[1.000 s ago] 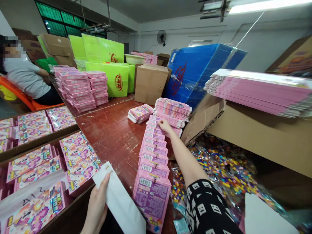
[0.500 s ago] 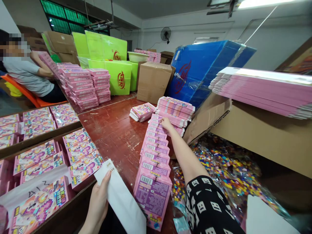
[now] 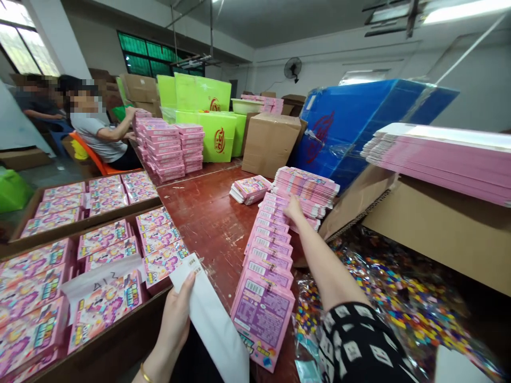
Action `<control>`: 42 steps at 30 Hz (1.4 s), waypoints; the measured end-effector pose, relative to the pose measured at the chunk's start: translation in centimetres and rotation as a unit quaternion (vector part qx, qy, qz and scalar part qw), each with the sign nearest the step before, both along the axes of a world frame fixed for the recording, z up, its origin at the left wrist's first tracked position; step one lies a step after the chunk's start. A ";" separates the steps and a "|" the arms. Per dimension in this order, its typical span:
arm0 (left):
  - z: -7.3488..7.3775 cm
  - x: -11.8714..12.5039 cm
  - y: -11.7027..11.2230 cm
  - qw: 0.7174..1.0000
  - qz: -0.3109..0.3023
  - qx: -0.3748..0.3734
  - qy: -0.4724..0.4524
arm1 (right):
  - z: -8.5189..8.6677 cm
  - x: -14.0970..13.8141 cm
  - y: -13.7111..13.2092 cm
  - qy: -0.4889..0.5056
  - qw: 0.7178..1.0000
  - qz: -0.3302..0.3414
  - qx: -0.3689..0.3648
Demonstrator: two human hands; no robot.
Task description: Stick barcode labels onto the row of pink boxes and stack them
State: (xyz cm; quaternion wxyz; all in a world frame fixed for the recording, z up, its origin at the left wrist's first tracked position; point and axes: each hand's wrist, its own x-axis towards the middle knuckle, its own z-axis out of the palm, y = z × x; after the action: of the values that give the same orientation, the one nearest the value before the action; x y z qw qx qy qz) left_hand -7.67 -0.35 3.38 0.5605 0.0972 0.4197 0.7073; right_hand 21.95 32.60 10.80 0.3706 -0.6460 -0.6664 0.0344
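Note:
My left hand (image 3: 174, 317) grips a long white sticker sheet (image 3: 213, 314), with the thumb on top near a few small gold-brown stickers at its upper end. Beside the sheet, an overlapping row of pink boxes (image 3: 262, 308) runs away from me, barcodes and purple back panels facing up. At the far end of that row, my right hand (image 3: 294, 209) is closed, its fingertips against one of the last boxes. Whether a sticker is between those fingers is too small to tell. Just beyond it lies a stack of pink printed cartons (image 3: 307, 183).
Cartons (image 3: 159, 295) filled with pink boxes stand at the left. A small pile of boxes (image 3: 251, 189) lies on the red table (image 3: 191, 213). At right are bags of colourful beads (image 3: 399, 303) and a cardboard box (image 3: 439, 239). A co-worker (image 3: 98, 130) sits by stacked boxes.
The view has swung left, so everything appears further right. My right hand stays at the row's far end; my left still holds the sheet. The co-worker's tilted pink stack is now lowered among the piles.

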 end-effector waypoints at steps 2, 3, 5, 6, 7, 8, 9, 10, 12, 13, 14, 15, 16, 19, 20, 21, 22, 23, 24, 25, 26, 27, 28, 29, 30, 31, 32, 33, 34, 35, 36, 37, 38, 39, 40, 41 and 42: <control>0.2 0.3 -0.2 1.000 0.008 0.017 0.002 | 1.4 -2.1 -3.0 0.051 0.998 0.002 0.037; 0.3 0.6 -0.2 1.000 0.013 0.026 0.003 | 1.8 -3.5 -5.3 0.092 0.994 0.027 0.055; 0.6 1.4 0.0 0.999 0.020 0.048 0.006 | 1.9 -6.8 -11.2 0.177 0.971 0.155 0.036; 0.8 1.8 0.0 0.998 0.023 0.060 0.009 | 1.6 -8.5 -14.6 0.188 0.952 0.240 -0.002; 0.9 2.2 0.0 0.997 0.024 0.073 0.015 | 1.2 -10.2 -17.9 0.186 0.929 0.315 -0.048; 1.0 2.5 0.0 0.996 0.023 0.083 0.021 | 0.7 -11.6 -20.9 0.187 0.904 0.369 -0.106; 1.1 2.7 -0.1 0.995 0.018 0.091 0.027 | 0.2 -12.9 -23.5 0.192 0.877 0.407 -0.168; 1.1 2.7 -0.2 0.994 0.016 0.098 0.035 | -0.3 -14.0 -25.5 0.206 0.856 0.425 -0.210; 1.3 2.5 -0.5 0.992 0.020 0.111 0.051 | -1.2 -15.4 -27.9 0.243 0.837 0.423 -0.249; 1.5 2.1 -0.7 0.991 0.023 0.117 0.062 | -1.5 -15.7 -28.4 0.259 0.836 0.413 -0.251; 1.6 1.7 -0.8 0.989 0.022 0.121 0.078 | -1.7 -15.8 -28.6 0.269 0.837 0.405 -0.250; 1.7 1.3 -0.8 0.987 0.019 0.125 0.097 | -1.9 -15.9 -28.7 0.271 0.838 0.402 -0.252; 1.9 0.9 -0.9 0.985 0.015 0.129 0.117 | -2.0 -15.9 -28.8 0.271 0.837 0.400 -0.254; 2.0 0.2 -0.8 0.976 0.015 0.142 0.163 | -2.0 -16.2 -29.1 0.299 0.841 0.381 -0.240; 1.9 0.1 -0.8 0.974 0.019 0.148 0.171 | -2.0 -16.4 -29.2 0.317 0.840 0.372 -0.236; 1.8 0.1 -0.8 0.972 0.022 0.154 0.178 | -2.0 -16.7 -29.3 0.337 0.836 0.364 -0.235; 1.7 0.2 -0.8 0.969 0.023 0.158 0.186 | -2.1 -17.0 -29.3 0.357 0.829 0.359 -0.239; 1.5 0.3 -0.8 0.967 0.026 0.161 0.194 | -2.2 -17.2 -29.3 0.376 0.820 0.356 -0.245; 1.4 0.4 -0.9 0.966 0.029 0.164 0.199 | -2.3 -17.3 -29.3 0.393 0.810 0.355 -0.251; 1.3 0.5 -0.9 0.965 0.031 0.166 0.202 | -2.4 -17.4 -29.3 0.407 0.802 0.354 -0.255; 1.3 0.6 -0.9 0.964 0.032 0.168 0.202 | -2.4 -17.5 -29.2 0.418 0.797 0.353 -0.256; 1.2 0.6 -0.9 0.964 0.031 0.169 0.202 | -2.5 -17.5 -29.2 0.424 0.794 0.352 -0.257; 1.3 0.6 -0.9 0.964 0.030 0.170 0.202 | -2.5 -17.4 -29.2 0.426 0.793 0.351 -0.258; 1.3 0.6 -0.9 0.963 0.029 0.169 0.206 | -2.4 -17.4 -29.2 0.424 0.794 0.351 -0.258; 1.4 0.6 -0.8 0.962 0.030 0.169 0.212 | -2.3 -17.3 -29.2 0.421 0.796 0.352 -0.258; 1.4 0.6 -0.8 0.960 0.032 0.169 0.220 | -2.3 -17.3 -29.3 0.417 0.798 0.352 -0.256; 1.5 0.6 -0.8 0.959 0.033 0.170 0.226 | -2.2 -17.3 -29.3 0.414 0.800 0.352 -0.254; 1.5 0.7 -0.7 0.958 0.034 0.172 0.229 | -2.2 -17.3 -29.3 0.413 0.802 0.352 -0.250; 1.5 0.7 -0.7 0.957 0.034 0.174 0.229 | -2.2 -17.3 -29.3 0.414 0.802 0.352 -0.248; 1.5 0.8 -0.6 0.957 0.032 0.175 0.227 | -2.3 -17.3 -29.3 0.416 0.802 0.353 -0.245; 1.4 0.8 -0.6 0.958 0.032 0.176 0.226 | -2.4 -17.2 -29.3 0.417 0.801 0.354 -0.243; 1.4 0.8 -0.5 0.958 0.032 0.175 0.224 | -2.6 -17.2 -29.2 0.417 0.801 0.355 -0.242; 1.4 0.9 -0.5 0.959 0.035 0.174 0.222 | -2.7 -17.2 -29.2 0.414 0.801 0.357 -0.242; 1.5 0.9 -0.5 0.960 0.039 0.171 0.220 | -2.8 -17.2 -29.2 0.409 0.803 0.361 -0.241; 1.5 0.9 -0.4 0.961 0.042 0.169 0.216 | -2.8 -17.2 -29.2 0.402 0.806 0.364 -0.235; 1.6 1.0 -0.4 0.962 0.043 0.167 0.212 | -2.9 -17.2 -29.2 0.394 0.815 0.365 -0.218; 1.7 1.0 -0.4 0.963 0.042 0.165 0.208 | -2.9 -17.2 -29.3 0.384 0.828 0.363 -0.187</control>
State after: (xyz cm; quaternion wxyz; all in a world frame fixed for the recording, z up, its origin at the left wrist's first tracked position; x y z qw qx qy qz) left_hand -6.69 -0.71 5.07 0.4064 0.3154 0.4087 0.7538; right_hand 4.71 3.27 7.91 0.4299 -0.3487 -0.6378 0.5356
